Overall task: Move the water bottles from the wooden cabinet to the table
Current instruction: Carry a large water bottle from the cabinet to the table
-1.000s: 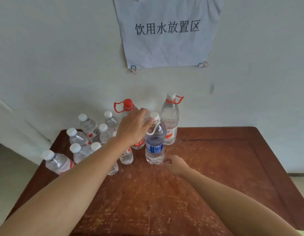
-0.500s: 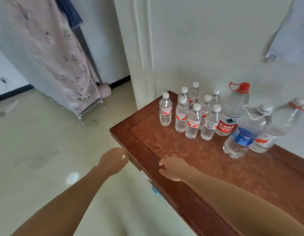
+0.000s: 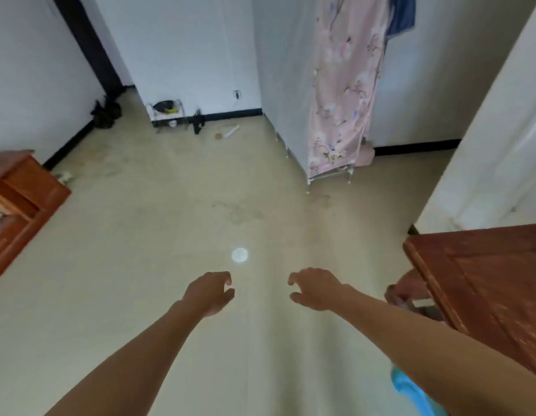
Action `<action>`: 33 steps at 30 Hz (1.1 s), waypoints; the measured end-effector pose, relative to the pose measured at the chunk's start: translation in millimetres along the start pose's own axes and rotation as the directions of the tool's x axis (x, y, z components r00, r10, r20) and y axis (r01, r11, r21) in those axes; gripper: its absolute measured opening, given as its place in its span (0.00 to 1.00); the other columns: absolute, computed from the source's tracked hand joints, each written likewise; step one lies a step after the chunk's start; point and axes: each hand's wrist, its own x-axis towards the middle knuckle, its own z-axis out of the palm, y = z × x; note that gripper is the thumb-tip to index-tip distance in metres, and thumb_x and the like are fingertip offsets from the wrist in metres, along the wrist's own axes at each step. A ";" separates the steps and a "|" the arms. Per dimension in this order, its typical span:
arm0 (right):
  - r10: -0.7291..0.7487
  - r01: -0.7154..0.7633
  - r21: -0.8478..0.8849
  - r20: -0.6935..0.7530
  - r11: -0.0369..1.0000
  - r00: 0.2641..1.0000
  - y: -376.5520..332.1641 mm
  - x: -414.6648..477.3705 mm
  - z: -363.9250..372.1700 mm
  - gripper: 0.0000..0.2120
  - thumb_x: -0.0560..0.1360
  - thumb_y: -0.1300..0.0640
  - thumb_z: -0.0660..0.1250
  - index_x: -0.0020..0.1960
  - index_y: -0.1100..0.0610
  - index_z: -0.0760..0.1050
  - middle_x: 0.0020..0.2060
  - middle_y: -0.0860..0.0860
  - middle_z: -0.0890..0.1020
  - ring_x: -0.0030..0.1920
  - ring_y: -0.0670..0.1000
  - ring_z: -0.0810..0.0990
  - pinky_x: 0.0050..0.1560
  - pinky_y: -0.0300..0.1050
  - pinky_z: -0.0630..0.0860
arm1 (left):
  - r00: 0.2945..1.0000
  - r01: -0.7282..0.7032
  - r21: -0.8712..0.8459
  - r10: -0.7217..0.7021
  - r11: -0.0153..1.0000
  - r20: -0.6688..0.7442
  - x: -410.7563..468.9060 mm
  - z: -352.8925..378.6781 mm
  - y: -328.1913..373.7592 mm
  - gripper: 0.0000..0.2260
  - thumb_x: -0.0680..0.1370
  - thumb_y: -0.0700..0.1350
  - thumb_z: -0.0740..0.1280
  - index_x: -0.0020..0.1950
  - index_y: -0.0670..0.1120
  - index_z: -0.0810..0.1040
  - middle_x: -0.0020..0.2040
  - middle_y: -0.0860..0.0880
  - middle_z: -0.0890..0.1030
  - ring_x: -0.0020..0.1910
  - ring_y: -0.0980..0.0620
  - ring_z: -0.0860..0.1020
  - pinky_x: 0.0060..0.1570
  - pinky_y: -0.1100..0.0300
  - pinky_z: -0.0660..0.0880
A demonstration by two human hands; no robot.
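My left hand (image 3: 211,292) and my right hand (image 3: 315,288) hang in front of me over the bare floor, both empty with fingers loosely spread. The brown wooden table (image 3: 483,283) shows only its worn corner at the right edge; no bottles on it are in sight. The wooden cabinet (image 3: 20,190) juts in at the left edge, its open shelf partly visible. No water bottle is clearly in view.
Pale tiled floor (image 3: 170,235) stretches ahead. A fabric wardrobe with a pink floral curtain (image 3: 342,94) stands at the back right. A small rack (image 3: 167,112) and dark items sit by the far wall. A white pillar (image 3: 495,139) rises behind the table.
I have turned left, away from the table. The bottles on it have left the view. My left hand let go of the blue-labelled bottle, and both hands now hang over the floor.
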 end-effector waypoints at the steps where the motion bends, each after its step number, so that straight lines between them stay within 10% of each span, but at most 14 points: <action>1: -0.043 0.043 -0.020 0.021 0.999 0.999 -25.0 25.4 -5.1 0.22 0.79 0.46 0.60 0.71 0.51 0.68 0.65 0.53 0.75 0.65 0.55 0.73 0.63 0.48 0.68 | 0.999 0.041 -0.009 -0.041 0.999 -0.017 2.2 -7.8 -31.2 0.14 0.80 0.53 0.61 0.64 0.51 0.74 0.60 0.49 0.79 0.62 0.49 0.74 0.57 0.57 0.70; 13: -0.327 0.349 -0.205 0.133 0.915 0.936 -162.3 281.8 -58.6 0.22 0.78 0.48 0.61 0.70 0.52 0.68 0.62 0.54 0.76 0.61 0.56 0.76 0.59 0.48 0.71 | 0.937 0.347 -0.113 -0.350 0.931 -0.012 89.1 -35.9 -219.3 0.14 0.80 0.53 0.60 0.63 0.51 0.74 0.64 0.50 0.77 0.62 0.48 0.74 0.56 0.57 0.71; 33: -0.687 0.772 -0.331 0.354 0.543 0.635 -526.1 653.5 -123.2 0.22 0.79 0.51 0.60 0.71 0.53 0.66 0.65 0.54 0.73 0.63 0.57 0.74 0.59 0.48 0.70 | 0.592 0.758 -0.346 -0.806 0.553 0.010 166.8 -132.0 -590.5 0.14 0.80 0.54 0.60 0.62 0.51 0.74 0.63 0.50 0.78 0.60 0.48 0.76 0.56 0.56 0.72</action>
